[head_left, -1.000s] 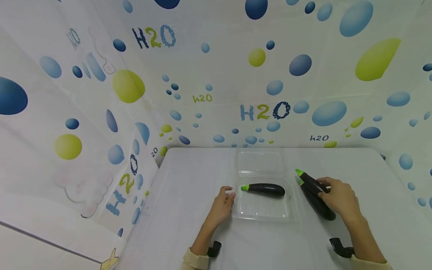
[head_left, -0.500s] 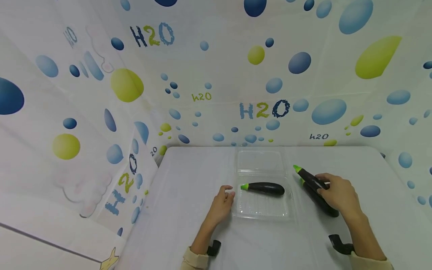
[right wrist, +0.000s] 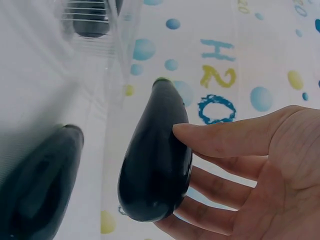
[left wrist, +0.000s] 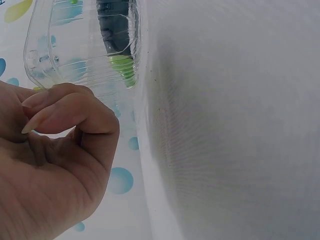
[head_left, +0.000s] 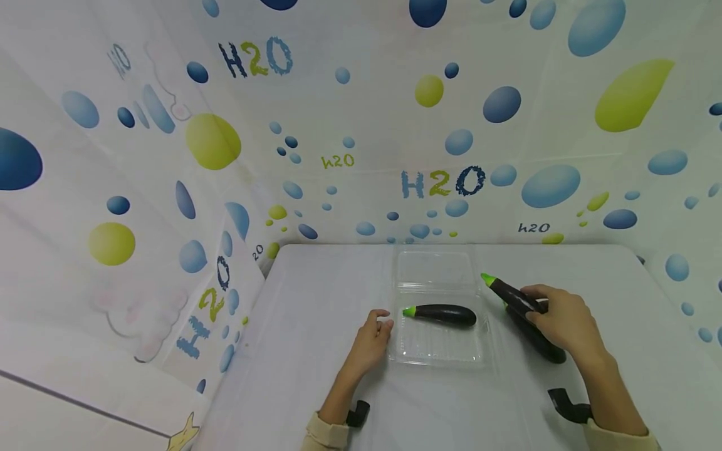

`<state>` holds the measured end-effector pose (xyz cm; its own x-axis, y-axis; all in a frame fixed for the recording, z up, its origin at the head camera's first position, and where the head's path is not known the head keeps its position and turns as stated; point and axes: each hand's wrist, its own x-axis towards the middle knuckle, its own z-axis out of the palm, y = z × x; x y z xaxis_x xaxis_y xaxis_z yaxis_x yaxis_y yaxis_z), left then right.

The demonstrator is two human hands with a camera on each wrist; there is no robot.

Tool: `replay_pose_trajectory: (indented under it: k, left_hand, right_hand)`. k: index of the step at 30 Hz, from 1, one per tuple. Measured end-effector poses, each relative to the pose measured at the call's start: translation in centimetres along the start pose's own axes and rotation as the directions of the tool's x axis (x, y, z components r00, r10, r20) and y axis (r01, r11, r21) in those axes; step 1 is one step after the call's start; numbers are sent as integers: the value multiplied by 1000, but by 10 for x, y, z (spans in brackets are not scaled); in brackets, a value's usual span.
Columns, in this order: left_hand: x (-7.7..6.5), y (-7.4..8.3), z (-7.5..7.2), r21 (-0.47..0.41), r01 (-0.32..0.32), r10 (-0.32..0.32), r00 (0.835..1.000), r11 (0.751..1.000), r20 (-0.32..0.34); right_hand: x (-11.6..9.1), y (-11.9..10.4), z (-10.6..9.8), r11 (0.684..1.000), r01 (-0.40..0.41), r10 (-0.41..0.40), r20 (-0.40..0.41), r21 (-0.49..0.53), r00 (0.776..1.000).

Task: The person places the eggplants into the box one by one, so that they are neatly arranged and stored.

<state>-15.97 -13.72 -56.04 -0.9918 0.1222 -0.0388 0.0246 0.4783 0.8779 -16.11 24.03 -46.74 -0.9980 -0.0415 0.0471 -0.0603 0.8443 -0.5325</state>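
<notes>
A dark eggplant [head_left: 510, 294] with a bright green cap is pinched between the thumb and fingers of my right hand [head_left: 566, 319]. It is raised off the table, its cap pointing to the far left. Below it a second eggplant [head_left: 536, 338] lies on the table, partly covered by the hand and the held one. Another eggplant [head_left: 445, 315] lies crosswise in the clear plastic box [head_left: 440, 360], cap to the left. My left hand [head_left: 369, 341] is at the box's left rim, its fingers loosely bent, with no thing between them in the left wrist view [left wrist: 65, 135].
The box's transparent lid [head_left: 434, 268] lies folded back toward the far side of the white table [head_left: 316, 300]. Behind and to the left hangs a white sheet [head_left: 372, 113] printed with blue and green drops. A black wrist mount [head_left: 570, 410] sits on the right forearm.
My right hand has moved slightly left and away from me with the held eggplant, bringing its cap closer to the box. The left hand has stayed by the rim.
</notes>
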Motion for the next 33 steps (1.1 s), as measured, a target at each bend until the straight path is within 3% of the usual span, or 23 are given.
replay_pose_trajectory:
  k: [7,22,33]
  left_hand:
    - [0,0,0,-2,1,-1,1000,1000,-2]
    - [1,2,1,-3,-4,4,1000,1000,3]
    - [2,3,2,4,7,-7,1000,1000,6]
  right_hand:
    - [-3,-14,-4,999,37,-38,31,34,999]
    - [0,-40,-10,996,91,-91,67,3,994]
    - [7,-45,-8,986,165,-165,102,7,981]
